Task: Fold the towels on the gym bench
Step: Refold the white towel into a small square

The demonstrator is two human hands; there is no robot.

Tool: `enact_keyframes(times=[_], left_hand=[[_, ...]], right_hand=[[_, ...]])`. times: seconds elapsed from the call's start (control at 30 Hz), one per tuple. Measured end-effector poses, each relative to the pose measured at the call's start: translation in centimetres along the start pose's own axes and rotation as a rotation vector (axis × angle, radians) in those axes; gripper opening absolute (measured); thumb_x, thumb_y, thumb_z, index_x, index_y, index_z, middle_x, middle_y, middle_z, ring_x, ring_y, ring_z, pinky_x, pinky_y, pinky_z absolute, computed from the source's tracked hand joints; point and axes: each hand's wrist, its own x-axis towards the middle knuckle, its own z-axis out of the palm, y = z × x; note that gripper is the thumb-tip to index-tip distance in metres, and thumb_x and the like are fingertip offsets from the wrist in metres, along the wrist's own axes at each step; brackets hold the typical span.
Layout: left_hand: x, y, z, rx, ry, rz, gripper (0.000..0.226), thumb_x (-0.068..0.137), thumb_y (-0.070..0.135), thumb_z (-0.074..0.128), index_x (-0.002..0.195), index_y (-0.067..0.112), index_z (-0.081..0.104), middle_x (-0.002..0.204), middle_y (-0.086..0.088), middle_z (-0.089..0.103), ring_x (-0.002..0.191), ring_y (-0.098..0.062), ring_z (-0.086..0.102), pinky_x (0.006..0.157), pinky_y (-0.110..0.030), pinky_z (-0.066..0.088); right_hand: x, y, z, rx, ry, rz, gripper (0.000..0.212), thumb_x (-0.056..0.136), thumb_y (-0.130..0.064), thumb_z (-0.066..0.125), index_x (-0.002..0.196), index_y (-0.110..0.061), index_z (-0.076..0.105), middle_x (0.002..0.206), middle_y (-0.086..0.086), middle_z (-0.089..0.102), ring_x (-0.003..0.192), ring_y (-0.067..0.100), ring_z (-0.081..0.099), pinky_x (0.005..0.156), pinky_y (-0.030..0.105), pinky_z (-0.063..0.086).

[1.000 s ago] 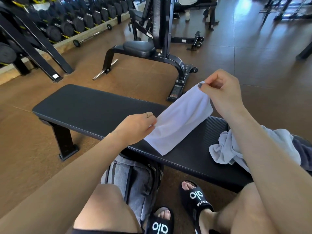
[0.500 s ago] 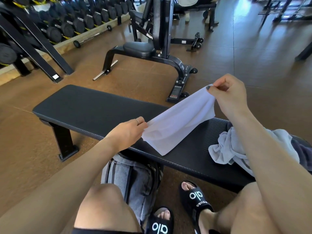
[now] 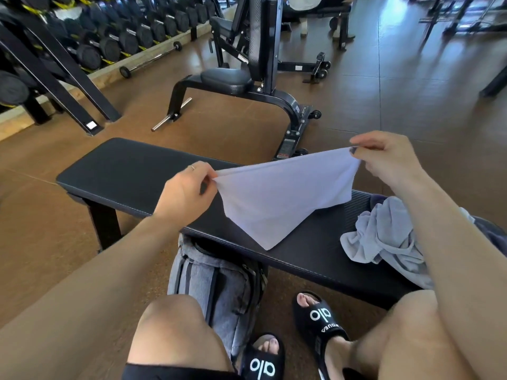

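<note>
A white towel (image 3: 277,198) hangs stretched between my hands above the black gym bench (image 3: 129,174). My left hand (image 3: 183,190) pinches its left corner and my right hand (image 3: 386,160) pinches its right corner, slightly higher. The towel's lower point touches the bench near the front edge. A crumpled light grey towel (image 3: 384,237) lies on the right part of the bench, partly hidden by my right forearm. A dark cloth (image 3: 493,234) shows at the far right edge.
A grey bag (image 3: 214,289) stands on the floor under the bench, by my knees. My feet wear black slides (image 3: 321,319). An adjustable black bench (image 3: 247,80) stands beyond. A dumbbell rack (image 3: 82,39) lines the back left.
Both hands have risen and moved apart, pulling the white towel taut and lifting most of it off the bench. The right hand has shifted right.
</note>
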Motion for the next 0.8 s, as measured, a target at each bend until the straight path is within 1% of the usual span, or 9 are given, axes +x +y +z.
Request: enact_keyframes(times=[0.07,0.17,0.23,0.3,0.4,0.5,0.57,0.67,0.8], left_hand=[[1.1,0.3,-1.3,-0.070,0.055,-0.029,0.004,0.094,0.016,0.059,0.096,0.020,0.060,0.084,0.005,0.062,0.072,-0.022,0.059,0.066,-0.041,0.052],[3.1,1.0,-2.7,-0.134,0.106,-0.063,0.002,0.096,0.016,0.058,0.095,0.016,0.056,0.081,-0.001,0.062,0.071,-0.023,0.059,0.066,-0.047,0.054],[4.5,1.6,-3.3,-0.137,0.125,-0.074,0.003,0.098,0.015,0.058,0.098,0.014,0.055,0.088,-0.004,0.064,0.076,-0.024,0.061,0.071,-0.048,0.057],[5.8,2.1,-3.7,-0.162,0.141,-0.085,0.006,0.099,0.013,0.059,0.101,0.013,0.053,0.092,-0.005,0.065,0.081,-0.024,0.063,0.074,-0.043,0.059],[6.5,2.5,-4.3,-0.129,0.121,0.081,0.008,0.099,0.008,0.057,0.106,0.013,0.057,0.099,-0.005,0.065,0.088,-0.022,0.063,0.080,-0.036,0.059],[6.3,2.0,-4.8,0.044,-0.001,0.326,0.015,0.097,0.006,0.054,0.106,0.010,0.065,0.102,-0.007,0.064,0.089,-0.024,0.063,0.077,-0.040,0.057],[6.0,1.6,-4.9,0.100,-0.056,0.353,0.014,0.094,0.005,0.055,0.100,0.012,0.066,0.098,-0.004,0.062,0.082,-0.024,0.061,0.070,-0.042,0.057],[5.7,1.7,-4.9,0.103,-0.082,0.338,0.010,0.092,0.007,0.058,0.094,0.014,0.064,0.091,-0.001,0.060,0.075,-0.020,0.058,0.066,-0.036,0.055],[5.5,1.4,-4.9,0.062,-0.036,0.308,0.007,0.092,0.008,0.060,0.093,0.014,0.063,0.090,0.001,0.059,0.072,-0.020,0.056,0.062,-0.036,0.053]], right_hand=[[-0.2,-0.5,0.1,0.022,-0.048,0.008,0.014,0.089,-0.002,0.064,0.097,-0.009,0.074,0.071,0.015,0.061,0.043,0.010,0.051,0.048,0.016,0.044],[0.4,-1.6,0.4,0.106,-0.053,0.028,0.016,0.093,0.002,0.058,0.092,-0.008,0.071,0.086,0.013,0.067,0.061,0.020,0.072,0.062,0.027,0.059],[1.1,-2.4,0.5,0.131,-0.029,0.034,0.017,0.095,0.002,0.054,0.095,-0.006,0.069,0.088,0.012,0.068,0.071,0.025,0.075,0.072,0.032,0.061],[1.8,-3.7,0.5,0.156,-0.018,0.014,0.016,0.096,0.002,0.052,0.100,-0.004,0.067,0.087,0.011,0.067,0.073,0.026,0.075,0.075,0.033,0.061],[2.3,-5.3,0.2,0.162,-0.012,-0.034,0.016,0.098,0.003,0.050,0.102,-0.002,0.064,0.085,0.009,0.065,0.070,0.021,0.074,0.074,0.030,0.061],[2.5,-5.4,-0.4,0.145,0.012,-0.047,0.017,0.098,0.003,0.049,0.104,-0.001,0.064,0.084,0.010,0.064,0.067,0.017,0.074,0.075,0.030,0.062],[2.5,-4.7,-0.7,0.139,0.019,-0.038,0.017,0.097,0.004,0.049,0.104,-0.001,0.064,0.083,0.009,0.064,0.073,0.021,0.074,0.079,0.034,0.062],[2.2,-3.7,-0.7,0.120,0.006,-0.035,0.017,0.096,0.004,0.050,0.100,-0.002,0.065,0.084,0.008,0.064,0.086,0.031,0.074,0.087,0.038,0.059],[1.9,-3.4,-1.0,0.059,0.005,-0.057,0.017,0.091,0.003,0.057,0.096,-0.010,0.067,0.091,0.007,0.066,0.082,0.026,0.075,0.090,0.039,0.059]])
